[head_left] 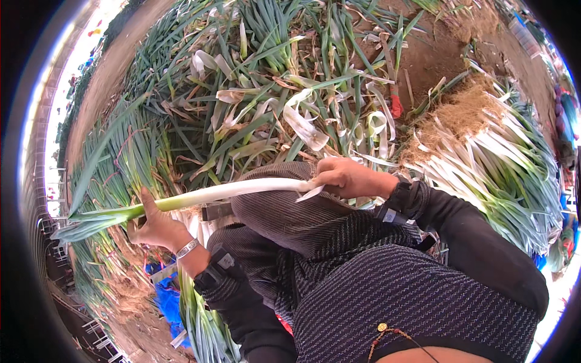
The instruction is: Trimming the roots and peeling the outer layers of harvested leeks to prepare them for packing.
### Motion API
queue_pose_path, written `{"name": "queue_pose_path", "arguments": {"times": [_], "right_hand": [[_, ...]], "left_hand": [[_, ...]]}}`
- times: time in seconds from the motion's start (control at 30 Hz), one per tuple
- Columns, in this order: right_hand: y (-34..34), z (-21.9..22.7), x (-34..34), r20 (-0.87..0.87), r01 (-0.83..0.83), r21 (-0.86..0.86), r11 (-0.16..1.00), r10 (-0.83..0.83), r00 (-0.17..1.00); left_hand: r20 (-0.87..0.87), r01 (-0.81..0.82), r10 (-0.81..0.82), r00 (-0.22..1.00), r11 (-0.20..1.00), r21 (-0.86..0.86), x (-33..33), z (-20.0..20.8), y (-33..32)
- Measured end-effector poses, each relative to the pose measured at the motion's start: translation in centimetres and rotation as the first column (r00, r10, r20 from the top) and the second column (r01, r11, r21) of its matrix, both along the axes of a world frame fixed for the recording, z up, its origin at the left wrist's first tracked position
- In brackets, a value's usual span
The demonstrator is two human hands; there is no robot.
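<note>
A long green onion (224, 192) stretches across my lap, its white shank to the right and its green leaves to the left. My left hand (158, 227) grips it where the white turns green, thumb raised along the stalk. At the root end, the closed fingers of my right hand (348, 178) pinch the base, and a short strip of pale skin (311, 193) hangs loose there. The roots themselves are hidden by the right hand. Beneath the stalk are my knees in dark ribbed trousers (272, 212).
Peeled leaves and skins (305, 124) lie heaped ahead of my knees. To the right, cleaned green onions (484, 154) are stacked with roots together. Uncleaned green onions (145, 148) cover the left side. Blue plastic (169, 302) lies by my left forearm; bare soil (426, 57) shows at the far right.
</note>
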State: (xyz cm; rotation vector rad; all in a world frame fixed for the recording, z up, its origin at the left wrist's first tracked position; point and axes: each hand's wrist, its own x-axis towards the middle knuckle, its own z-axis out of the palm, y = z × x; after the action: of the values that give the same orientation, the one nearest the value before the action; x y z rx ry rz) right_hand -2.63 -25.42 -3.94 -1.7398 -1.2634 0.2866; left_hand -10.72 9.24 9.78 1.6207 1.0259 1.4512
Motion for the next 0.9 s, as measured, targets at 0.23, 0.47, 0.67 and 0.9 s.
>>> {"name": "queue_pose_path", "arguments": {"times": [0.23,0.47,0.67,0.9], "right_hand": [[-2.2,-1.8,1.3,-0.126,0.388,-0.093,0.917,-0.398,0.909],[1.3,1.6,-0.5,-0.014,0.289,-0.036,0.957,-0.289,0.957],[3.1,1.6,-1.7,-0.017,0.217,-0.021,0.976,-0.217,0.976],[4.2,0.3,-1.9,0.088,0.25,0.028,0.968,-0.251,0.964]], "left_hand": [[-0.064,-0.106,0.105,0.992,0.994,-0.003,-0.1,-1.0,1.2],[-0.071,-0.068,0.068,0.995,0.998,-0.003,0.3,0.3,-0.2],[-0.157,-0.049,0.066,0.985,0.993,0.109,0.5,1.1,-0.1],[-0.391,-0.056,0.153,0.908,0.967,0.248,0.0,1.2,0.8]]}}
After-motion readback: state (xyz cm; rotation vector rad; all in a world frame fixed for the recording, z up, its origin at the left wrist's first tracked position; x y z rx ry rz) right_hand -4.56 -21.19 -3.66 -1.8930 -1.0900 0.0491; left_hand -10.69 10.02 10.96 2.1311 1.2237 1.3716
